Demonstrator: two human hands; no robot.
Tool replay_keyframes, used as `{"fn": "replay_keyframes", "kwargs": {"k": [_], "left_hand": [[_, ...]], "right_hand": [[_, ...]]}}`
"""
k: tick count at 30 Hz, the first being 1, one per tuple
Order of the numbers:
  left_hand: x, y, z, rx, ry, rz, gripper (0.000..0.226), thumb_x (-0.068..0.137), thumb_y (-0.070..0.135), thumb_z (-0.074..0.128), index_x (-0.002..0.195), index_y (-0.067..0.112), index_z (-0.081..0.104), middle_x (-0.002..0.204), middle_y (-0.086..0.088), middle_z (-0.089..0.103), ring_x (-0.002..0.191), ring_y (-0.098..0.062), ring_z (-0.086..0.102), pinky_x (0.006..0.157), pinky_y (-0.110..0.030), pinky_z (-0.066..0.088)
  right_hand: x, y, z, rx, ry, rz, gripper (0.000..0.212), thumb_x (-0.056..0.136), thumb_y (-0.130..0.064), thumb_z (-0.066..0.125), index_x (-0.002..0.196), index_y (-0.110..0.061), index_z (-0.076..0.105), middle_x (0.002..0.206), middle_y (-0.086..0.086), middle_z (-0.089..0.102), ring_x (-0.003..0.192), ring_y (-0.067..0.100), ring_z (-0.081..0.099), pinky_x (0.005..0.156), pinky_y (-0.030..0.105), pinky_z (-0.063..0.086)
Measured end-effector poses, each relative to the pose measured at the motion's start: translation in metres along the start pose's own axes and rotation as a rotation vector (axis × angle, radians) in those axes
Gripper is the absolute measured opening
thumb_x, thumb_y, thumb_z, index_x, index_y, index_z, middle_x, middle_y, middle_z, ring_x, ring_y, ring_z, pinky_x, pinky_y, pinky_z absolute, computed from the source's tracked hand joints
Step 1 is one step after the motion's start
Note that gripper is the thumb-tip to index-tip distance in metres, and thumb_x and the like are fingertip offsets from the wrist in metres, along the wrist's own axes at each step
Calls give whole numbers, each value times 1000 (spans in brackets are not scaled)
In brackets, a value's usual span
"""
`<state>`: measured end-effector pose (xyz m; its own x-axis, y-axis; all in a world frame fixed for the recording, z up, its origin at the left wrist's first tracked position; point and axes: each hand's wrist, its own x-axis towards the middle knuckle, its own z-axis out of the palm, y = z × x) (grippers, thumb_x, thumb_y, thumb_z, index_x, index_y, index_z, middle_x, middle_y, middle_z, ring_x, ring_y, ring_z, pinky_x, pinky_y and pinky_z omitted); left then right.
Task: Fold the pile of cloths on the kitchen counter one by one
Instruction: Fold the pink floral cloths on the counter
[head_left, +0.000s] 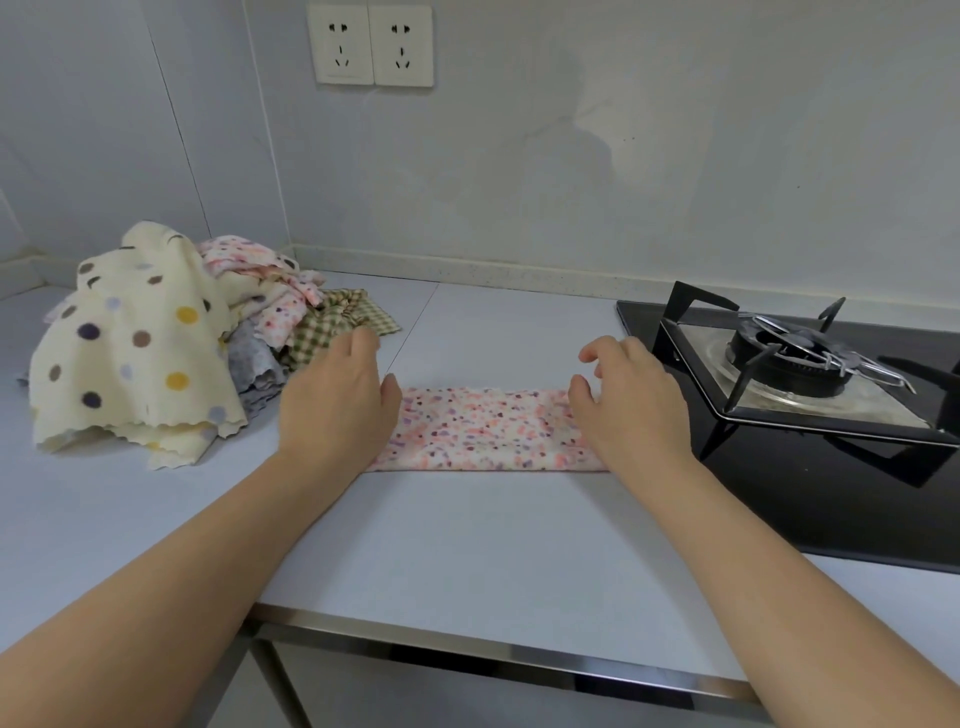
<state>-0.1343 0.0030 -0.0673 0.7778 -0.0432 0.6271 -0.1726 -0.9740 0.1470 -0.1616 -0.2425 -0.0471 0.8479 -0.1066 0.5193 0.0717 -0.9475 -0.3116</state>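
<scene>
Head view: left hand (332, 400) and right hand (631, 402) cover ends of floral cloth (483, 431).

The left hand (335, 400) and right hand (631, 402) covered both ends of the floral cloth (483, 428); the left fingertips (363, 340) were blurred. The dotted cloth (130, 338) hid part of the pile (283, 309), and the stove (810, 364) ran off the right edge

Palms down: left hand (332, 397), right hand (634, 402), fingers loose.

Head cam, wide-angle: looks fwd & down onto the counter (467, 545) from close in; far wall (675, 130) fills the top, stove (810, 364) at right edge.
</scene>
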Motion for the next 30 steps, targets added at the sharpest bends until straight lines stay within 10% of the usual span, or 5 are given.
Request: {"fn": "replay_keyframes", "kwargs": {"k": [6, 12, 17, 20, 30], "left_hand": [[-6, 9, 10, -183, -68, 55, 17, 95, 22, 47, 83, 14, 57, 72, 0, 63, 67, -24, 55, 75, -35, 35], [-4, 2, 1, -423, -24, -23, 22, 94, 14, 47, 73, 14, 54, 56, -5, 57, 51, -26, 54, 50, -41, 42], [-8, 5, 2, -486, -97, 125, 16, 90, 13, 54, 75, 18, 59, 59, 4, 60, 54, -18, 57, 52, -41, 47], [-10, 5, 3, -533, -145, 173, 14, 88, 22, 51, 77, 22, 58, 62, 8, 61, 57, -13, 58, 52, -39, 48], [-11, 6, 4, -565, -385, 404, 19, 80, 45, 66, 85, 27, 64, 87, 19, 58, 85, 2, 52, 74, -11, 39]], "right_hand": [[-5, -5, 12, 25, -251, -44, 27, 97, -26, 43, 118, -24, 60, 110, -4, 67, 102, 22, 60, 74, 29, 42], [-1, 0, 13, 202, -235, -98, 26, 95, -18, 45, 115, -18, 63, 102, -5, 62, 95, 17, 58, 93, 37, 43], [-3, 1, 21, 156, -308, -157, 42, 98, -16, 38, 138, -23, 48, 141, -7, 50, 133, 14, 40, 117, 41, 15], [-5, -3, 17, 321, -324, -168, 45, 94, -9, 40, 137, -22, 48, 123, -5, 63, 119, 19, 53, 108, 39, 33], [-13, -6, 20, 197, -438, -283, 66, 85, 0, 38, 147, -24, 32, 155, -8, 31, 147, 8, 14, 121, 36, 1]]}}
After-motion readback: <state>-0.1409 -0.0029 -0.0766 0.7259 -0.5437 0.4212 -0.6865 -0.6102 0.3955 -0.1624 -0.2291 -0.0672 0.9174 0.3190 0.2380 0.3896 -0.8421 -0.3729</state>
